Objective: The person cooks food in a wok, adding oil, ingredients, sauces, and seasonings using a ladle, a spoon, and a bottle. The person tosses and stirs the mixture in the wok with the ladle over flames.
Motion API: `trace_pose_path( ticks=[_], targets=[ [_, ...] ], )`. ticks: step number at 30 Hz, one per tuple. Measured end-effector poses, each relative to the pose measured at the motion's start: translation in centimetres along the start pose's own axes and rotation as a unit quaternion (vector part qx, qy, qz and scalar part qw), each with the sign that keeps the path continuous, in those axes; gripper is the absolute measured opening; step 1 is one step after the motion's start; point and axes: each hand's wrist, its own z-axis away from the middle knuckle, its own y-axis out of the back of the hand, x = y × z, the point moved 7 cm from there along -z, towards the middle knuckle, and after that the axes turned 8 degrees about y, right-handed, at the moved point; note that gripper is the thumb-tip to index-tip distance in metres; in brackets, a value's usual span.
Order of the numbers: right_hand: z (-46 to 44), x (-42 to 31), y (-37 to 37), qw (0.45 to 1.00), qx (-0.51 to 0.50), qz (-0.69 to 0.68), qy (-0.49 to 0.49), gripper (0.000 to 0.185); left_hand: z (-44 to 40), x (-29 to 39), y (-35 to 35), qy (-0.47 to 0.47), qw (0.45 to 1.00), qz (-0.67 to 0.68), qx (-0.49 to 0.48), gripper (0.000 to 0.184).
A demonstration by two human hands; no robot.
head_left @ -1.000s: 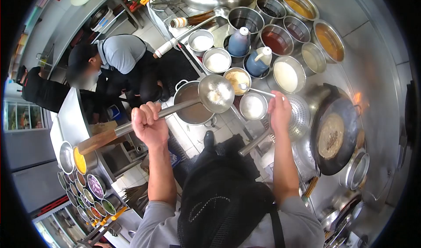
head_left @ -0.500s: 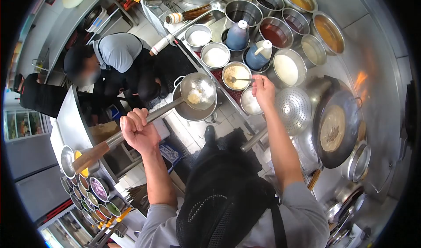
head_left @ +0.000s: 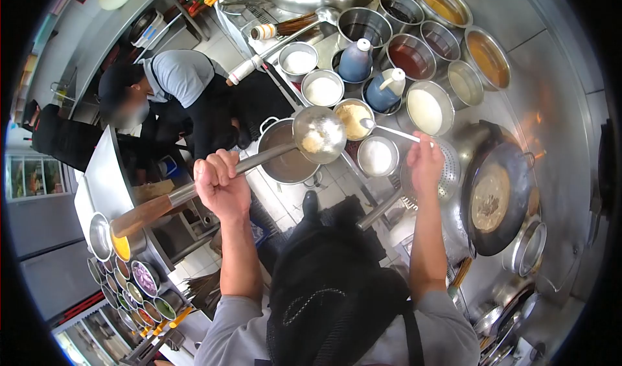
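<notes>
A big round metal ladle with a brown wooden handle (head_left: 267, 159) holds some white and tan powder (head_left: 315, 142), above a round steel pot (head_left: 265, 165). The left hand (head_left: 218, 175) grips its long handle tight. The right hand (head_left: 426, 165) pinches a thin silver spoon (head_left: 396, 132), its tip by the edge of a small metal bowl of tan powder (head_left: 354, 100). Past the right hand sits a black wok (head_left: 517, 201) with pale brown food (head_left: 490, 197) inside. Farther off, a person in a grey shirt (head_left: 181, 78) bends down.

- Ladle (head_left: 265, 159): shiny metal, smooth wooden grip (head_left: 142, 215)
- Spoon (head_left: 395, 131): glossy metal
- Strainer (head_left: 451, 167): bright metal
- Wok (head_left: 518, 175): dull metal
- Squeeze bottles (head_left: 385, 94): smooth plastic
- Apron (head_left: 334, 301): matt cloth
</notes>
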Motion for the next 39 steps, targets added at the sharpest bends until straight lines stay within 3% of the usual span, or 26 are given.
trace_pose_path(
  ticks=[8,13,15,18,22,24,29,31,35,39],
  targets=[
    [2.2,-1.3,2.4,0.991,-0.006,0.132,0.035,0.032,0.5,0.6,0.0,-0.004,1.000,0.019,-0.021,0.042],
    [1.9,-0.7,-2.0,0.979,-0.035,0.193,0.055,0.032,0.7,1.0,0.1,-0.013,1.000,0.003,-0.008,0.042],
    [0.9,-0.3,-4.4,0.941,-0.094,0.301,0.122,0.032,0.8,1.2,0.2,-0.019,1.000,-0.001,-0.021,0.042],
    [0.0,1.2,-5.9,0.906,-0.121,0.357,0.192,0.032,1.0,1.4,0.0,-0.021,1.000,-0.001,-0.019,0.042],
    [-0.4,2.5,-6.5,0.904,-0.138,0.348,0.205,0.031,1.2,1.8,0.5,-0.026,1.000,-0.011,-0.013,0.043],
    [-0.3,2.7,-6.3,0.936,-0.124,0.304,0.129,0.030,1.2,1.9,0.8,-0.028,0.999,-0.017,-0.014,0.043],
    [-0.4,2.7,-4.7,0.969,-0.083,0.223,0.070,0.029,1.0,1.8,1.1,-0.029,0.999,-0.014,-0.011,0.042],
    [0.1,1.3,-4.3,0.993,-0.070,0.095,0.008,0.031,0.6,1.6,1.0,-0.036,0.999,-0.018,-0.010,0.042],
    [1.4,-1.4,-1.8,0.997,-0.017,0.072,0.003,0.032,0.0,0.2,0.2,0.000,1.000,0.018,-0.010,0.040],
    [3.2,-3.1,2.0,0.987,0.010,0.152,0.057,0.028,-0.2,-0.2,-0.7,0.010,0.999,0.043,-0.015,0.040]
  ],
)
